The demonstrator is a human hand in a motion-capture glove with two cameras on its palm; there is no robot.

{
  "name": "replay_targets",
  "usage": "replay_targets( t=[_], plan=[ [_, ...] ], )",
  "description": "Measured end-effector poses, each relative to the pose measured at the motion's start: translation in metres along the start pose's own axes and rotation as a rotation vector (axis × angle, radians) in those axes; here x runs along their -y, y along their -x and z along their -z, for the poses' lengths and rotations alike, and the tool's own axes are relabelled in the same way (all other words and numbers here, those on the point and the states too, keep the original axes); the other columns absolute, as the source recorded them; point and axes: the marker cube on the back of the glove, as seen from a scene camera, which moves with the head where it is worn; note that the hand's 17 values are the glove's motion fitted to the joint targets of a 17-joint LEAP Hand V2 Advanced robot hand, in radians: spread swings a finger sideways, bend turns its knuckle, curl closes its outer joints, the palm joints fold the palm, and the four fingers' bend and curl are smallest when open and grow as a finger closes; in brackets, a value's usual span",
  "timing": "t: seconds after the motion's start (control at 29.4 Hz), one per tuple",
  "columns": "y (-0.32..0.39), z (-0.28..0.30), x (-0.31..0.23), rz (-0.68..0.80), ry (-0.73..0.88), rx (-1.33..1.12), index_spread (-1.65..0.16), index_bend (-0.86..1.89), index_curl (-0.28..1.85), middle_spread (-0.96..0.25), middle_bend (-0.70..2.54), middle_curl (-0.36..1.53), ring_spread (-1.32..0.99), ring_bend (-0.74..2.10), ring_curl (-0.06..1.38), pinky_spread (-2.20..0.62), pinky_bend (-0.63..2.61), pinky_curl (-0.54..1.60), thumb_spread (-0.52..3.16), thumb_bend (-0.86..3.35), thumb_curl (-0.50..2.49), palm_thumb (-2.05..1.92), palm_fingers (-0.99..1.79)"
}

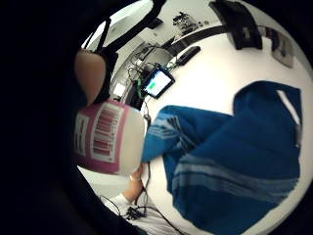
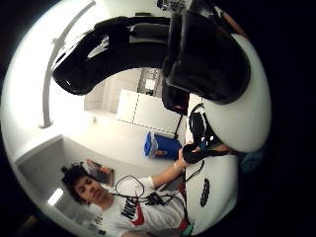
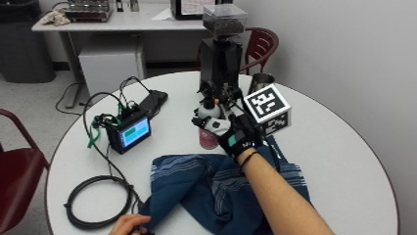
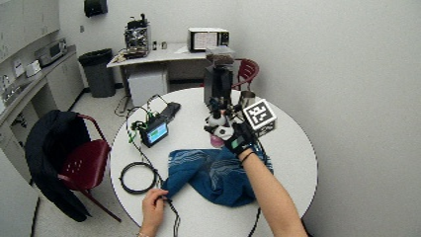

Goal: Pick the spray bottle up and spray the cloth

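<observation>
Blue cloth: spread in loose folds on the round white surface, just in front of the bottle; bare left hand resting at its near corner, probably to keep it from sliding.
Spray bottle: white head, pink labelled body, upright near the middle of the surface beside the cloth's far edge; whether lifted clear or standing cannot be told.
Gloved right hand: fingers curled round the bottle's neck and head, gripping it; placed high, likely so a finger can reach the trigger.
Nozzle: direction not readable.
Little-finger palm view: label with barcode close to the palm, cloth lying below, so the bottle sits over the target.
Stage, as a judgement: bottle taken in hand, spraying not yet evident.
Nearby: small screen, coiled cable, dark grinder.
</observation>
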Motion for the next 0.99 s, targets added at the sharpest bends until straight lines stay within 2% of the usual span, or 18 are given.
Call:
replay_targets(
  t=[0.24, 0.41, 0.68, 0.99],
  plan=[
    [-0.069, -0.033, 0.012, -0.120, -0.017, 0.062, -0.26, 0.12, 0.23, -0.15, 0.29, 0.46, -0.13, 0.44, 0.40, -0.03, 0.30, 0.38, 0.90, -0.02, 0.62, 0.97, 0.92],
    [-0.093, -0.042, 0.010, -0.175, 0.006, 0.021, -0.27, 0.13, 0.24, -0.15, 0.27, 0.45, -0.14, 0.45, 0.40, 0.00, 0.25, 0.37, 0.91, -0.01, 0.61, 0.99, 0.90],
    [-0.068, -0.060, 0.016, -0.140, 0.094, -0.041, -0.28, 0.15, 0.27, -0.16, 0.23, 0.43, -0.13, 0.40, 0.39, 0.05, 0.20, 0.36, 0.91, -0.02, 0.59, 1.02, 0.86],
    [-0.032, -0.117, 0.013, -0.046, 0.245, -0.084, -0.28, 0.14, 0.30, -0.16, 0.20, 0.42, -0.13, 0.36, 0.38, 0.06, 0.19, 0.35, 0.91, -0.02, 0.57, 1.03, 0.87]
  ],
)
